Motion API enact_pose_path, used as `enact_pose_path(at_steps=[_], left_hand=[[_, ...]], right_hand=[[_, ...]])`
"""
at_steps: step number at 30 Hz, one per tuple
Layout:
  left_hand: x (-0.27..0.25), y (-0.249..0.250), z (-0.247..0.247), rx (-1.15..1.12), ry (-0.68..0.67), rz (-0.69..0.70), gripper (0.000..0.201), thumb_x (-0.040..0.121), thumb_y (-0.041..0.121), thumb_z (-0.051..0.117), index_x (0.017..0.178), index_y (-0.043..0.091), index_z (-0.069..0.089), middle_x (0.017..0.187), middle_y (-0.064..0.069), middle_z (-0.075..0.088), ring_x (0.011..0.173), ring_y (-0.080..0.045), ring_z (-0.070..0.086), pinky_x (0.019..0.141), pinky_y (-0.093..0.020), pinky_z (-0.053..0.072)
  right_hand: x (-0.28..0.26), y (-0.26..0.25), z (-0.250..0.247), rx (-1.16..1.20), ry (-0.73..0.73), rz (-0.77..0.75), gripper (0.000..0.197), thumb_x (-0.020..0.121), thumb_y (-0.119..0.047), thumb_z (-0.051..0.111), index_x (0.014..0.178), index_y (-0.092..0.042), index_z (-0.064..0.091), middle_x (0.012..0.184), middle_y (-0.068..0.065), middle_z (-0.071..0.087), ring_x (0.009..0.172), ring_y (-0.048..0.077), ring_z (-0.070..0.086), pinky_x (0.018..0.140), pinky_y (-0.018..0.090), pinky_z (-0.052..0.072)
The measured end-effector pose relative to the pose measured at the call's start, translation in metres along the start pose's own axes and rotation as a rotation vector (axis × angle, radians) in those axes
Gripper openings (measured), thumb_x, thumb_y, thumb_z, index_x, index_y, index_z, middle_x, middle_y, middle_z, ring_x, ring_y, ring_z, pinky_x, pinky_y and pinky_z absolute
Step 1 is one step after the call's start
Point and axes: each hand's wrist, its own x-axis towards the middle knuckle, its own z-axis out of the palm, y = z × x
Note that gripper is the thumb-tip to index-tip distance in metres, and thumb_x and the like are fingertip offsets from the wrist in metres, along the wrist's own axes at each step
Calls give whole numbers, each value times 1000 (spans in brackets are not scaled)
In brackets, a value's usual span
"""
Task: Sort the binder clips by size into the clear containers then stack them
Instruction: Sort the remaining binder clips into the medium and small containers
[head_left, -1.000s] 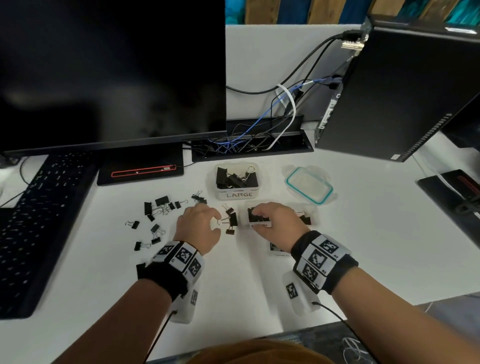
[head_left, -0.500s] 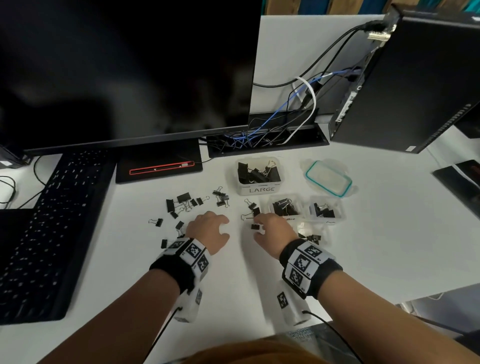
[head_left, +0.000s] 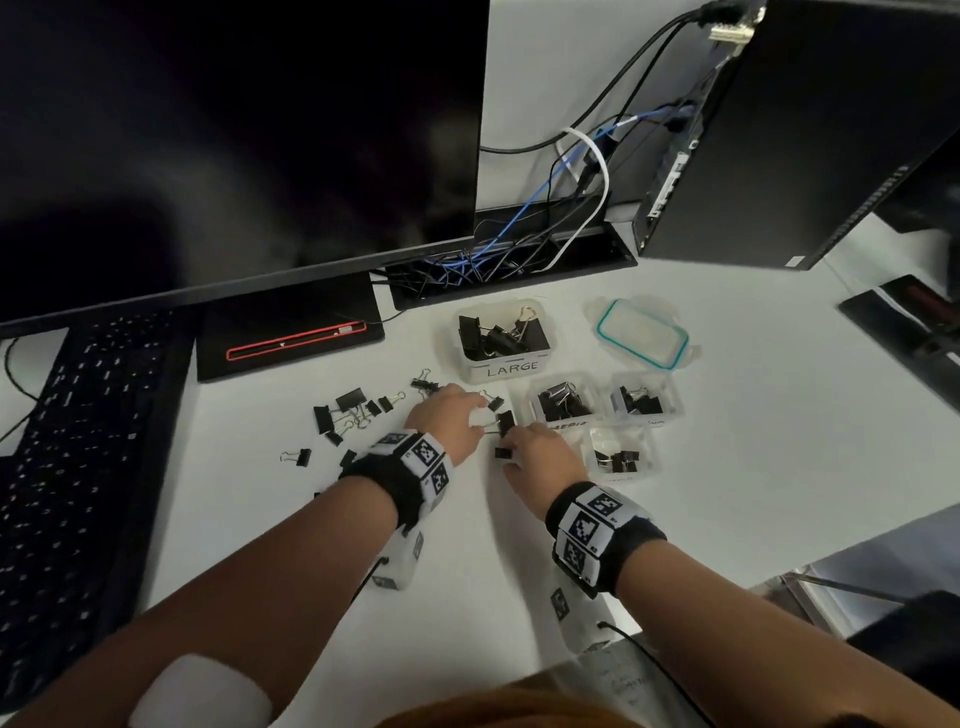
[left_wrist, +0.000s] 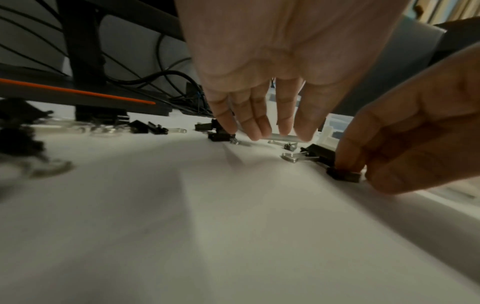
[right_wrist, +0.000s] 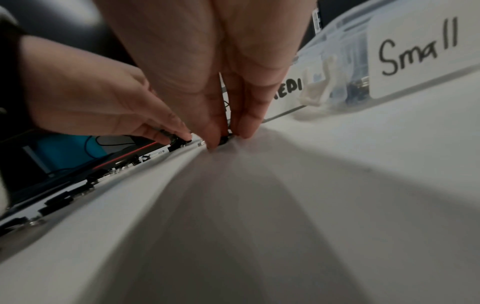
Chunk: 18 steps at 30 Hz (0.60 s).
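Observation:
Black binder clips (head_left: 353, 410) lie loose on the white desk (head_left: 779, 467). Four clear containers stand to their right: LARGE (head_left: 540, 358), medium (head_left: 524, 402), small (head_left: 652, 457) and one more (head_left: 675, 400), all holding clips. My right hand (head_left: 511, 457) pinches a small clip (left_wrist: 344, 174) between thumb and finger, still on the desk, in front of the medium container. My left hand (head_left: 470, 418) reaches down beside it with fairly straight fingers (left_wrist: 249, 127), their tips touching the desk among clips (left_wrist: 219, 135). A medium clip (head_left: 505, 422) lies between the two hands.
A teal-rimmed lid (head_left: 642, 335) lies behind the containers. The monitor base (head_left: 291, 343), a keyboard (head_left: 78, 441) at the left, a cable tray (head_left: 509, 265) and a computer tower (head_left: 779, 130) ring the work area.
My right hand has left the containers and come left to the loose clips, where it now pinches a small one. My left hand has crept forward towards the same clips.

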Motion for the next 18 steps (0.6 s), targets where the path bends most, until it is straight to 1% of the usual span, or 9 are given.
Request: enact_pose_path(at_steps=[2, 4, 7, 10, 12, 15, 18], left_hand=[[8, 3, -1, 14, -5, 47, 40, 94, 18, 49, 134, 23, 47, 140, -1, 40, 124, -21, 45, 104, -34, 37], [14, 4, 0, 29, -16, 87, 43, 94, 13, 46, 136, 23, 45, 143, 2, 37, 125, -21, 44, 105, -35, 37], [19, 5, 3, 128, -50, 151, 43, 94, 8, 44, 134, 24, 46, 140, 2, 40, 122, -23, 43, 101, -39, 41], [20, 4, 4, 167, -28, 141, 36, 93, 8, 44, 126, 21, 52, 132, -1, 44, 117, -25, 42, 95, -39, 44], [19, 1, 5, 152, 2, 122, 30, 92, 8, 47, 118, 18, 56, 127, -2, 47, 115, -24, 44, 92, -37, 45], [18, -2, 5, 132, 10, 102, 23, 91, 9, 51, 112, 15, 57, 121, -3, 49, 110, -23, 48, 89, -34, 45], [17, -5, 5, 137, 5, 88, 21, 91, 11, 50, 111, 14, 57, 119, -5, 52, 110, -22, 48, 91, -34, 44]], right_hand=[[0, 0, 1, -5, 16, -3, 26, 87, -8, 49, 111, -7, 57, 108, 12, 55, 103, 29, 53, 82, 29, 41], [0, 0, 1, -13, 24, -8, 26, 87, -9, 49, 112, -8, 55, 107, 11, 54, 101, 28, 53, 78, 27, 40], [1, 0, 1, -27, 20, -26, 28, 86, -9, 49, 114, -10, 54, 106, 10, 55, 98, 28, 54, 76, 28, 42], [3, 0, 1, -12, 29, -21, 24, 85, -8, 49, 108, -7, 57, 104, 11, 56, 96, 29, 56, 75, 29, 44], [3, 1, 1, -14, 43, -5, 21, 85, -8, 49, 105, -5, 57, 103, 12, 57, 96, 29, 56, 73, 27, 41], [2, 0, 1, -26, 49, -12, 25, 86, -15, 53, 109, -6, 55, 105, 11, 56, 98, 28, 55, 71, 25, 37], [3, -1, 1, -21, 47, -12, 26, 88, -17, 52, 112, -7, 56, 105, 12, 56, 99, 29, 55, 74, 28, 41]])
